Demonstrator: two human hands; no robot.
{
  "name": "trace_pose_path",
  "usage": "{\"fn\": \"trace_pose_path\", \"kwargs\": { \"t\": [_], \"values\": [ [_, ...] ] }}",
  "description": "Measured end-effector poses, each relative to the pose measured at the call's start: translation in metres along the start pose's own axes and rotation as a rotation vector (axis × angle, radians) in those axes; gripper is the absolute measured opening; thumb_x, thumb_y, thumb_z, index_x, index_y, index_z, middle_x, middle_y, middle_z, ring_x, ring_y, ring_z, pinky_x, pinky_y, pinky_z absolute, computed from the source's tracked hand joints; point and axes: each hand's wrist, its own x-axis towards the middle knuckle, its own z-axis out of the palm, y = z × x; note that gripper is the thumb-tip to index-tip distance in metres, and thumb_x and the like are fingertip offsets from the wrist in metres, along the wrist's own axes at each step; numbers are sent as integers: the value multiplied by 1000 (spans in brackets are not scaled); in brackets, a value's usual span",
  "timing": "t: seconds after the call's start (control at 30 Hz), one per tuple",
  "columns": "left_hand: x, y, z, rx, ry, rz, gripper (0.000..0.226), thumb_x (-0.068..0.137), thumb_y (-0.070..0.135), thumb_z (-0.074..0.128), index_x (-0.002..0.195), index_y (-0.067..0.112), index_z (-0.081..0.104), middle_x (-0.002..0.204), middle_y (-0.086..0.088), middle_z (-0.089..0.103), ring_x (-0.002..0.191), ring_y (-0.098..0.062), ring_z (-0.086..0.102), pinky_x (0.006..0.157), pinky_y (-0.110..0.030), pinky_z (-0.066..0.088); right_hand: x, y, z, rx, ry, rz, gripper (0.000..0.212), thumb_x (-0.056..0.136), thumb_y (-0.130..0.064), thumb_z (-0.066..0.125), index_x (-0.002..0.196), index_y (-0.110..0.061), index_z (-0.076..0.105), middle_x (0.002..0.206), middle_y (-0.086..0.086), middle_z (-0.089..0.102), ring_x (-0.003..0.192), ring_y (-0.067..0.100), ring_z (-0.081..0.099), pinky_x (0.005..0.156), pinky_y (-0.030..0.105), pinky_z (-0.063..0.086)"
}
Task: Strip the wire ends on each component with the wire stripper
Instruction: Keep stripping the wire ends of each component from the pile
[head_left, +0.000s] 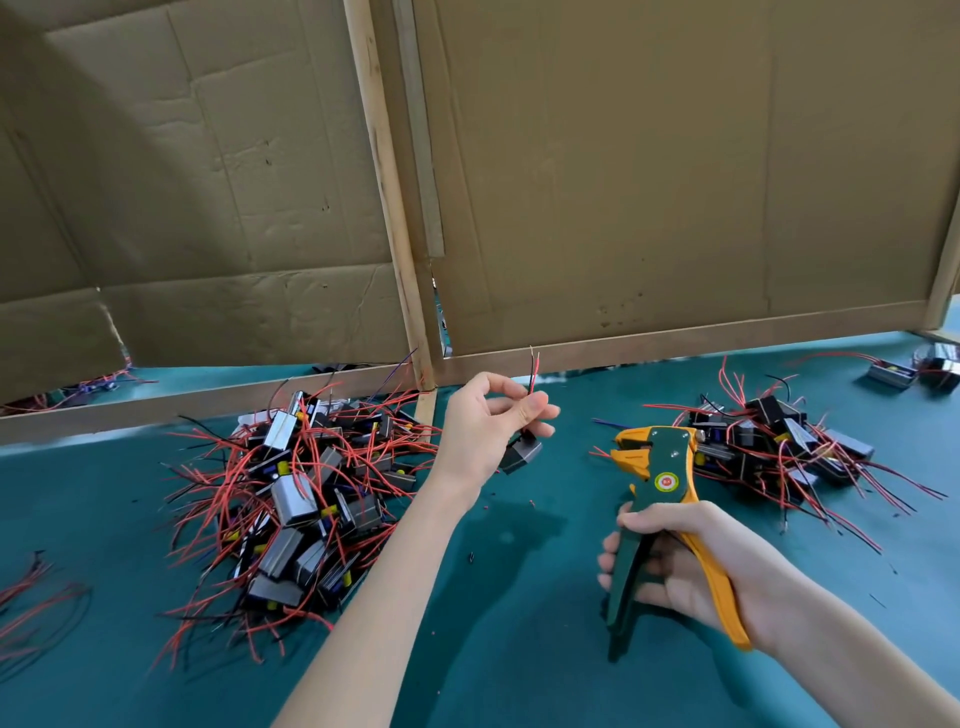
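Component half hidden behind left hand; stripper label unreadable; wire bundle cut by left edge.

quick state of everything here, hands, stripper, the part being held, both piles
left hand, raised, pinches the held component's wires
held component, hangs below that hand, wires pointing up
wire stripper, off the table, handles spread, apart from the held wires
right hand, grips the stripper's handles
left pile, tangled heap lying on the table
right pile, tangled heap lying on the table, beyond the stripper
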Motion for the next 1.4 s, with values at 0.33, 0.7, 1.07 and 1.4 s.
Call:
{"fn": "trace_pose_path", "kwargs": {
  "t": [0.33,0.7,1.07,1.4],
  "values": [
    [-5,8,-1,28,-97,-50,12,97,1,50,94,9,59,84,-3,75,51,-7,48,61,-16,46,2,1,-3,-24,-80,-26,22,56,-3,79,77,-3,71,79,25,65,72,40,68,68,49,57],
    [-13,26,4,97,-280,-52,16,88,16,67,74,23,71,63,6,65,58,-3,52,62,-13,45,-13,-2,9,-199,-333,-200,35,56,-14,89,80,-5,66,77,26,60,71,40,64,71,48,55],
    [-13,28,2,174,-427,-95,12,91,22,64,79,20,64,66,10,61,65,-13,48,68,-24,42,-23,-4,17,-243,-345,-227,25,60,-9,80,78,-2,64,75,27,58,67,39,62,68,48,54],
    [-16,34,0,239,-500,-50,10,98,12,53,89,12,59,74,8,69,61,-5,50,63,-14,43,-23,-5,15,-288,-313,-237,25,60,-11,82,77,-4,65,75,27,58,69,41,62,68,48,54]
  ]
}}
